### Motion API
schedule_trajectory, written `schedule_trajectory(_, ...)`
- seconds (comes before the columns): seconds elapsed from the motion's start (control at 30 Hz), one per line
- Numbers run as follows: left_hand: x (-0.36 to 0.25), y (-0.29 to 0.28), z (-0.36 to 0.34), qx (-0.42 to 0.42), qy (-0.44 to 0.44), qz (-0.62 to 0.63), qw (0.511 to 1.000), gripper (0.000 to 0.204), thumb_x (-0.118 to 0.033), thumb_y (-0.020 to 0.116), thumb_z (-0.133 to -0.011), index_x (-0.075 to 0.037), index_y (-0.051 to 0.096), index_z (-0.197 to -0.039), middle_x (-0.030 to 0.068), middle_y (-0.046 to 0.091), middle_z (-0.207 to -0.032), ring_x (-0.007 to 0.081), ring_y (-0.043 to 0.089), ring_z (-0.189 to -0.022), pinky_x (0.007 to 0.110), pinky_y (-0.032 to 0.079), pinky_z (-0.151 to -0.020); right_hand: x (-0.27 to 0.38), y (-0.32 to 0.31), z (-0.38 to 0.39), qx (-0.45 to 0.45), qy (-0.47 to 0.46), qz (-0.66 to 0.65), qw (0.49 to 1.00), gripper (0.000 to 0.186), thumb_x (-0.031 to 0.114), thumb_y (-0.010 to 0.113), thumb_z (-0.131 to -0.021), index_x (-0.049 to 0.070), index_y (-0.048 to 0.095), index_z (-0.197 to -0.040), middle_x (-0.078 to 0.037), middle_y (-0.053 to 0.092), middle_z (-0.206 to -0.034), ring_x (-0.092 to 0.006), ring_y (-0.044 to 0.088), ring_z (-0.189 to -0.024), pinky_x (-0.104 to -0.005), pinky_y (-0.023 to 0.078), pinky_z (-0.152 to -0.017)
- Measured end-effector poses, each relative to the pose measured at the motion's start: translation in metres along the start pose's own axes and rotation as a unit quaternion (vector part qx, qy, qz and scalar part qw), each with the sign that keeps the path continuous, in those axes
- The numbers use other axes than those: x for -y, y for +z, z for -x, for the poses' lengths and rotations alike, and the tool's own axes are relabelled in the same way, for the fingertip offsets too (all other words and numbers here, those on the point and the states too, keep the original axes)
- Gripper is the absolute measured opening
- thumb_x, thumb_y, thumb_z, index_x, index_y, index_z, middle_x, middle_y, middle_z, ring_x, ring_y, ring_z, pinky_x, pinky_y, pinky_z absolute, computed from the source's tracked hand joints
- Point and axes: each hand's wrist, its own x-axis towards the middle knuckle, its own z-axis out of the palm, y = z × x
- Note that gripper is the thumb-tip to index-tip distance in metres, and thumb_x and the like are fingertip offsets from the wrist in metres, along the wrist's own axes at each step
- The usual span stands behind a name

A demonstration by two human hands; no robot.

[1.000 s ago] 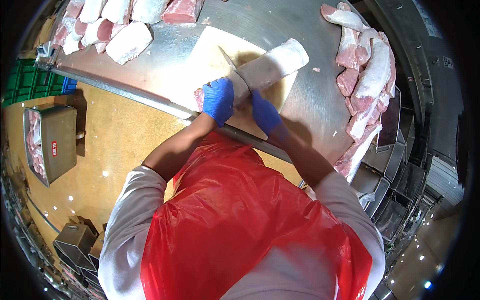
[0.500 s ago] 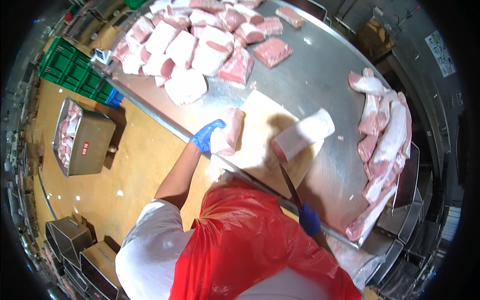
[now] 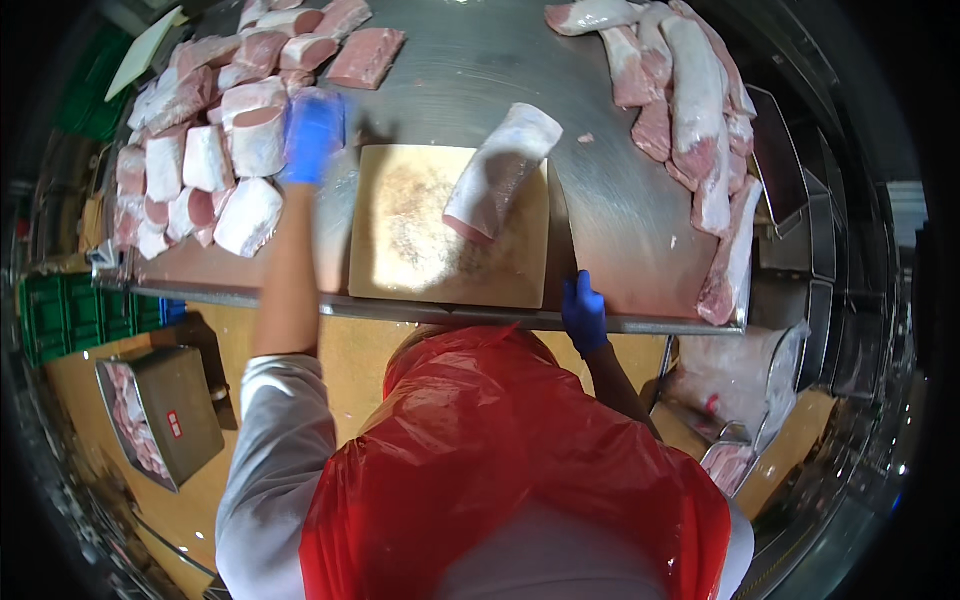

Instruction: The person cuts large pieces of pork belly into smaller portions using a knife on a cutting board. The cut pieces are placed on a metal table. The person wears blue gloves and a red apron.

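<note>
My left hand (image 3: 315, 138), in a blue glove, reaches over the right side of the heap of cut pork loin pieces (image 3: 258, 140). Motion smears its fingers, and whatever lies beneath them is hidden. Low at the right edge of the cutting board (image 3: 400, 270), my right hand (image 3: 585, 315), also gloved in blue, is closed around the knife's handle. The blade is hard to tell from the dark shadow beside the board. A pale-topped length of pork loin (image 3: 503, 170) lies slanted across the board's right part, its far end past the back edge.
Long uncut pork loins (image 3: 695, 100) are piled at the right of the steel table (image 3: 470, 70). A single pork slab (image 3: 367, 58) lies behind my left hand. On the floor at left stand a metal meat bin (image 3: 180, 420) and green crates (image 3: 80, 310).
My left hand has moved from the board's left side, where it held a pork piece, to the heap. That piece is off the board. My view has turned, squaring the table's edge.
</note>
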Motion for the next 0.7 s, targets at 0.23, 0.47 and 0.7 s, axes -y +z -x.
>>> schedule_trajectory(0.23,-0.204,0.134,0.148,0.286,-0.001,-0.141,0.948,0.12,-0.051,0.085,-0.062,0.008,0.022,-0.146,0.0282,0.058,-0.118,0.043,0.06,-0.111,0.052,0.05,-0.093,-0.008,-0.015,0.017,-0.011,0.039,0.014,0.999,0.013,0.012,0.058,-0.097,0.005,0.047,-0.094,-0.016,0.052,-0.057,-0.0355,0.058,-0.05,-0.0437,0.043,-0.044)
schedule_trajectory(0.47,-0.164,0.086,0.113,0.447,0.027,-0.091,0.889,0.085,-0.039,0.084,-0.063,0.004,0.049,-0.127,0.0259,0.067,-0.11,0.0398,0.067,-0.101,0.045,0.054,-0.088,-0.01,-0.016,0.023,0.017,0.069,-0.031,0.997,0.018,0.016,0.059,-0.097,0.005,0.046,-0.092,-0.02,0.055,-0.06,-0.0405,0.06,-0.056,-0.0475,0.044,-0.047)
schedule_trajectory(0.7,-0.099,0.017,0.219,0.264,0.05,-0.089,0.959,0.125,-0.058,0.087,-0.06,0.007,0.027,-0.149,0.0359,0.049,-0.129,0.0481,0.052,-0.12,0.049,0.046,-0.099,0.007,-0.012,0.015,0.184,0.09,-0.054,0.977,0.017,0.022,0.051,-0.101,0.007,0.045,-0.1,-0.024,0.064,-0.075,-0.0472,0.062,-0.071,-0.0552,0.048,-0.058)
